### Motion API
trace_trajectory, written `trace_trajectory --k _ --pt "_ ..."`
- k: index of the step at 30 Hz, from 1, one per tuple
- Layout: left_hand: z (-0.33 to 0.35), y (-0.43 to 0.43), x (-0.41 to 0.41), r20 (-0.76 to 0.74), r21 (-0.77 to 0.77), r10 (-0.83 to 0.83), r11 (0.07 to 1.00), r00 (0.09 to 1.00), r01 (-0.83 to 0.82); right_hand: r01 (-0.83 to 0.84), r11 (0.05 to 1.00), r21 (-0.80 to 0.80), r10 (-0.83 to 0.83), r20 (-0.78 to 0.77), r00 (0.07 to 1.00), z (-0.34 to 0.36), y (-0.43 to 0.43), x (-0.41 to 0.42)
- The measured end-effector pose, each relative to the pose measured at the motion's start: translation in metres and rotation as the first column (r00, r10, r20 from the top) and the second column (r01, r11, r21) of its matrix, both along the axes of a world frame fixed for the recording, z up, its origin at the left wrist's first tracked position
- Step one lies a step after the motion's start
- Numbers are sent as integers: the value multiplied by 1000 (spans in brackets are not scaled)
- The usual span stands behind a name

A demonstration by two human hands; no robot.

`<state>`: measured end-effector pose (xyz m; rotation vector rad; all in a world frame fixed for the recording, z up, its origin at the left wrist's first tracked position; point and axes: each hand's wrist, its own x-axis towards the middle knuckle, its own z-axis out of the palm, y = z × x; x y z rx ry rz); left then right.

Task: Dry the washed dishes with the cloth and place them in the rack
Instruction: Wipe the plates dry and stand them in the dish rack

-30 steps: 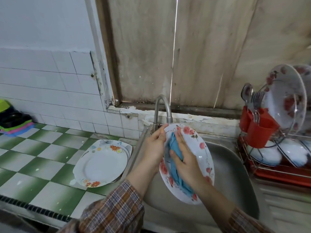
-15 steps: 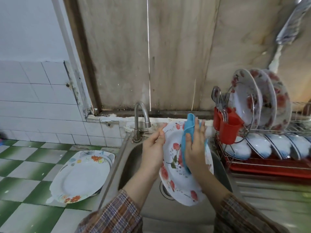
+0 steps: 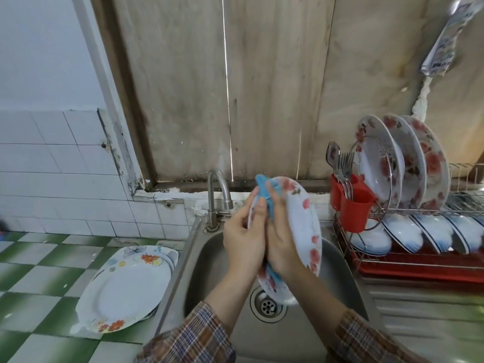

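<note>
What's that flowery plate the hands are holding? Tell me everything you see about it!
The plate is round and white, with red flowers dotted round its rim, and it looks glossy, like ceramic or melamine. It is held almost on edge above the sink, not resting on anything. The left hand grips its left rim, while the right hand holds a blue cloth against it.

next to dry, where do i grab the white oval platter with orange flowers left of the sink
Probably the long right rim of the white oval floral platter, coming from the steel sink side. It lies flat, seemingly on another dish, so that edge leaves finger room underneath.
</note>
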<state>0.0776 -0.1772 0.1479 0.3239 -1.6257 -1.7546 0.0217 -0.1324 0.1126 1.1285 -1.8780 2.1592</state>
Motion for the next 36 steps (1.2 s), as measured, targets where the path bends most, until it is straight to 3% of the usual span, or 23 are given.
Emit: trace_trajectory --k 1,3,7,9,13,17,19,21,23,25,28,30,33,36 --pt "1 -5 -1 -18 27 49 998 999 -49 -120 991 61 122 -29 992 -3 2 6" --pt "5 -17 -1 -67 99 124 988 990 -117 -175 950 257 216 -140 966 -9 11 11" --pt "17 -35 4 -112 153 174 976 978 -156 8 823 568 247 -370 895 -24 43 -12" --pt "19 -37 6 -110 153 167 977 980 -149 193 762 619 138 -446 884 -31 60 -34" --pt "20 -31 8 -124 124 101 989 987 -85 494 772 400 -308 -444 841 -20 75 -81" --pt "21 -10 11 -105 -23 -25 999 994 23 568 811 139 -524 -258 811 16 51 -75" --pt "19 4 12 -99 -56 -65 997 993 60 512 858 35 -493 -221 841 32 31 -57" --pt "18 12 11 -126 -59 -32 998 992 25 343 939 -28 -340 -227 912 38 14 -32" --pt "20 8 9 -164 -27 43 998 986 -48 100 995 13 -94 -233 968 33 4 -4" --pt "25 -5 9 -203 26 110 994 973 -107 10 987 158 44 -335 941 17 6 12" --pt "30 -27 17 -237 64 159 987 958 -148 206 925 318 39 -622 782 -17 25 2" --pt "30 -33 23 -254 74 191 981 948 -178 388 849 358 -33 -698 715 -37 40 -18" --pt "27 -34 30 -262 74 189 982 946 -176 549 778 307 -261 -636 726 -44 55 -53" --pt "26 -33 32 -259 51 156 988 953 -148 619 765 180 -472 -498 727 -15 52 -74"
